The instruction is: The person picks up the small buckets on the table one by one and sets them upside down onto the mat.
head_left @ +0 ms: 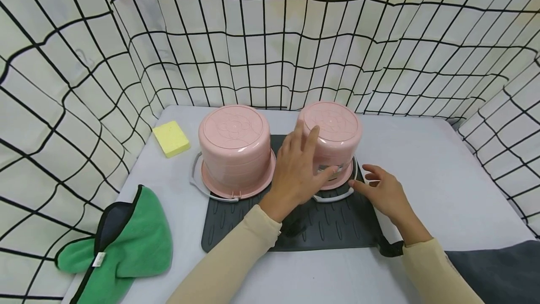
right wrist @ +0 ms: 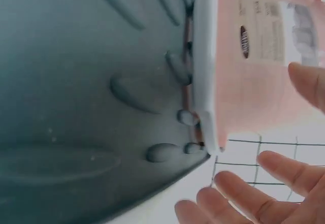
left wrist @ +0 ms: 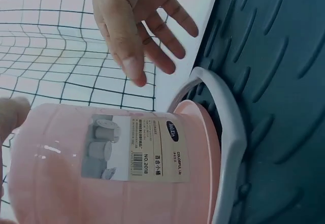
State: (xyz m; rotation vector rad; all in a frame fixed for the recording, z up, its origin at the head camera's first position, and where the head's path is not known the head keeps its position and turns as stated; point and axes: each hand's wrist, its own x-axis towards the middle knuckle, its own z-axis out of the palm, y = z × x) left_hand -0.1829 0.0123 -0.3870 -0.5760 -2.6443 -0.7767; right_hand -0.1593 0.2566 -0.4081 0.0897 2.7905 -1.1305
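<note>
Two pink buckets stand upside down, rims downward, on a dark ribbed mat (head_left: 320, 236). My left hand (head_left: 291, 168) rests its extended fingers on the left side of the smaller right bucket (head_left: 335, 123), thumb spread across its front. A printed label (left wrist: 157, 148) shows on that bucket's wall in the left wrist view, and its pale handle (head_left: 337, 198) lies around the rim on the mat. To the right of this bucket, my right hand (head_left: 381, 193) hovers near the handle with loosely bent, spread fingers and nothing in them. The larger bucket (head_left: 234, 154) stands to the left.
A yellow sponge (head_left: 171, 139) lies at the back left of the white table (head_left: 426, 168). Green cloth (head_left: 145, 233) hangs at the left front edge. Dark grey fabric (head_left: 502, 266) lies at the right front. Black wire mesh (head_left: 261, 46) encloses the back and sides.
</note>
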